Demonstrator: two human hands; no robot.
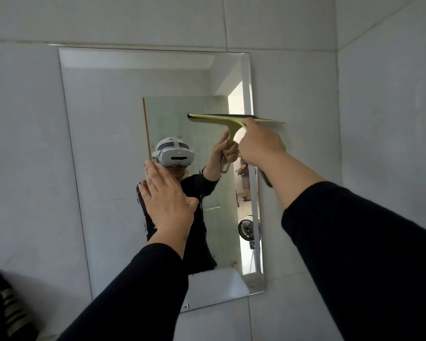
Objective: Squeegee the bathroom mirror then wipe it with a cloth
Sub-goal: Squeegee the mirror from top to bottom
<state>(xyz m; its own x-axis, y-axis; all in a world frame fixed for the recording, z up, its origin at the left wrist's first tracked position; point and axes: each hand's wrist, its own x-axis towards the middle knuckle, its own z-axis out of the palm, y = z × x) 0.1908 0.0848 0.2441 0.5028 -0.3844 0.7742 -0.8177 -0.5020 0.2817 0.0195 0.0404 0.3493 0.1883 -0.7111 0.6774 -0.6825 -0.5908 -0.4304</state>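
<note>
Right hand point(261, 146) grips squeegee point(234, 118) — handle mostly hidden.

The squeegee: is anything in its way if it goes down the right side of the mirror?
Nothing visible. The squeegee in the right hand has bare mirror below; the left hand lies flat near the middle.
</note>
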